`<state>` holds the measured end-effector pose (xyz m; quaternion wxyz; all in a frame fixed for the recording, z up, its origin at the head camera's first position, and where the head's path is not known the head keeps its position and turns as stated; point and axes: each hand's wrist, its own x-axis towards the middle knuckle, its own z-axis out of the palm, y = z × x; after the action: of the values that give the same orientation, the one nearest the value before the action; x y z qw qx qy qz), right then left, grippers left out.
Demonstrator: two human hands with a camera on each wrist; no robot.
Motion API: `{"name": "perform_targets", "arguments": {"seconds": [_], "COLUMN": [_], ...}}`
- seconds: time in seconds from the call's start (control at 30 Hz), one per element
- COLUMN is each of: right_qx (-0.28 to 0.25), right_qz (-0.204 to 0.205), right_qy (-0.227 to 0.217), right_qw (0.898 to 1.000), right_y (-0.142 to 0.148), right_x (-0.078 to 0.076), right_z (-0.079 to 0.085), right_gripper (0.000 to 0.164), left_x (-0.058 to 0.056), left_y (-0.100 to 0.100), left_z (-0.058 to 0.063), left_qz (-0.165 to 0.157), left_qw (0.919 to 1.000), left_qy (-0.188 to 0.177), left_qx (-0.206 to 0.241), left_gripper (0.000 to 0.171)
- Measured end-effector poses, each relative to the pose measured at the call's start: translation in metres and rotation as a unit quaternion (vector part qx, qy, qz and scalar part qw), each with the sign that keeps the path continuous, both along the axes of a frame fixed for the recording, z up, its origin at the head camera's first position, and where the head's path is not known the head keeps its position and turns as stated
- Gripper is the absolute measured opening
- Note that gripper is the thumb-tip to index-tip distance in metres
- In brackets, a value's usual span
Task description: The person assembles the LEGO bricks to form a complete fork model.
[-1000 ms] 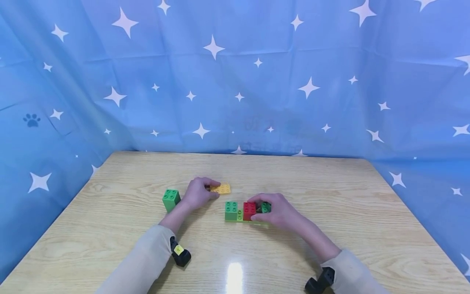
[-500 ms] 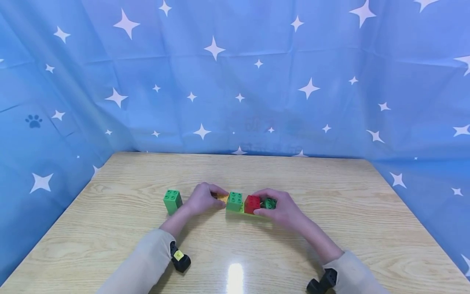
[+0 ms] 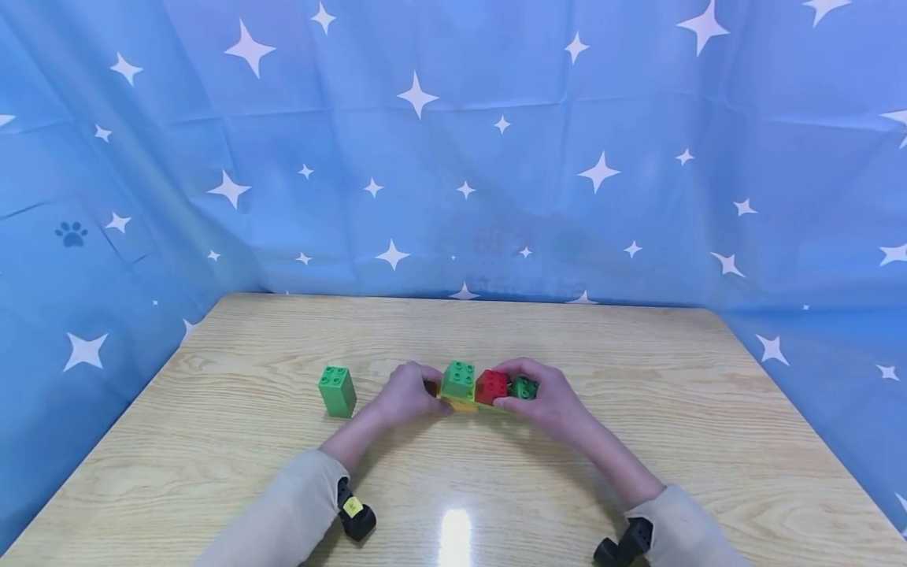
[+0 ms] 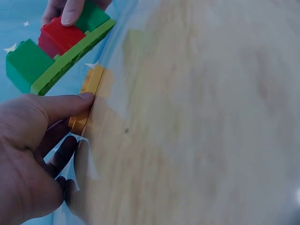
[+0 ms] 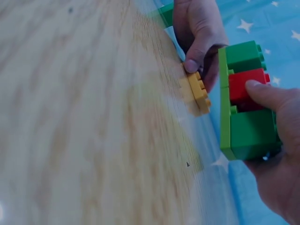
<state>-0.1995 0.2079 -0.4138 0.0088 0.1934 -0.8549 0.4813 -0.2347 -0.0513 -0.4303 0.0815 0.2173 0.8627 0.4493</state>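
My left hand pinches a flat orange building-block plate between thumb and fingers, low over the table. With its thumb and fingers my right hand grips a red block. That block sits on a long lime-green plate, between two green blocks, the left one free of fingers and the right one partly covered by the right hand. This assembly is raised, its left end above the orange plate; both wrist views show a gap between the two.
A tall green block stands upright on the wooden table, left of the left hand. A blue curtain with white stars hangs behind and beside the table.
My right hand has lifted the block assembly off the table, tilting it and shifting slightly right. The left hand has brought the orange plate right and nearer, beneath the assembly's left end.
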Motion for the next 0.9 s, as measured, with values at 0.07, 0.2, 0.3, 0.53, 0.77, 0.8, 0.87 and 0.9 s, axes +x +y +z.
{"name": "perform_targets", "arguments": {"seconds": [0.07,0.2,0.3,0.53,0.77,0.8,0.87,0.9], "right_qx": [-0.004,-0.006,-0.004,-0.006,0.000,0.001,0.006,0.010], "right_qz": [0.003,0.011,0.011,0.013,0.019,0.022,0.029,0.032], "right_qy": [-0.001,-0.002,-0.003,-0.012,-0.008,-0.005,0.001,0.005], "right_qw": [1.000,1.000,1.000,1.000,1.000,1.000,1.000,0.999], "right_y": [0.001,0.003,0.004,0.000,-0.006,-0.007,-0.009,-0.010], "right_x": [0.000,0.000,0.000,0.001,-0.003,-0.004,-0.006,-0.006], "right_z": [0.000,-0.001,-0.001,0.002,0.002,0.002,0.002,0.002], "right_gripper": [0.038,0.038,0.038,0.038,0.038,0.038,0.039,0.039], "left_x": [0.001,0.004,0.006,0.007,0.009,0.010,0.011,0.012], "left_y": [0.003,0.009,0.012,0.006,-0.008,-0.010,-0.012,-0.012], "left_z": [-0.001,-0.004,-0.004,0.000,0.011,0.013,0.014,0.014], "left_qz": [-0.004,-0.009,-0.009,-0.016,0.003,0.005,0.007,0.007], "left_qw": [1.0000,0.9999,0.9996,0.9998,0.9965,0.9958,0.9945,0.9936], "left_qy": [0.003,0.013,0.025,0.006,-0.052,-0.059,-0.067,-0.071], "left_qx": [0.001,-0.002,-0.009,0.011,0.065,0.070,0.080,0.088], "left_gripper": [0.022,0.025,0.025,0.031,0.061,0.066,0.072,0.073]}}
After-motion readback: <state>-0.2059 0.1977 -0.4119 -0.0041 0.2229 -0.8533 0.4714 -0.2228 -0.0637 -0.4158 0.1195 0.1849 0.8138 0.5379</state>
